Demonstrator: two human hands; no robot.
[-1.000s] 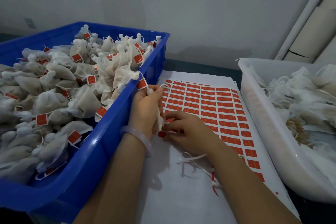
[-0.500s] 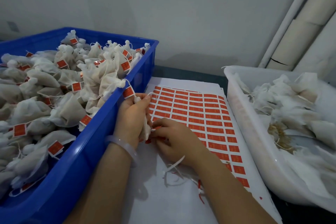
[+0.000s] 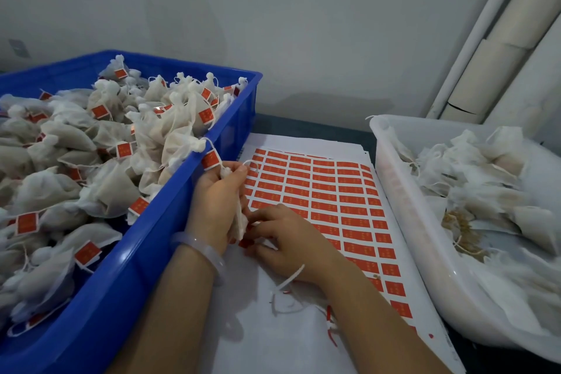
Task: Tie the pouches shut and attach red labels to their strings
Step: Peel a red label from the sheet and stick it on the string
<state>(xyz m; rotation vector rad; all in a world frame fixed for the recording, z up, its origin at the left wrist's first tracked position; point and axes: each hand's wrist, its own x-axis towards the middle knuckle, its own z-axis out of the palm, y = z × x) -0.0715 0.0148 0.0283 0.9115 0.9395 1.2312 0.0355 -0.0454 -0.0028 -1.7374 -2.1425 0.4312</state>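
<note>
My left hand (image 3: 217, 203) grips a small white pouch (image 3: 239, 223) upright beside the blue crate, its tied top poking out above my fingers. My right hand (image 3: 288, 240) lies just right of it, fingertips pinching a red label (image 3: 245, 242) at the pouch's lower end. What the fingers do with the string is hidden. A sheet of red labels (image 3: 328, 200) lies flat on white paper under and beyond both hands.
A blue crate (image 3: 170, 222) on the left is heaped with tied pouches carrying red labels. A white tub (image 3: 403, 222) on the right holds untied pouches. Loose white string scraps (image 3: 288, 285) lie under my right wrist. A grey wall stands behind.
The camera view shifted, so everything sits lower and more to the left in frame. Both hands stay together at the pouch with little movement.
</note>
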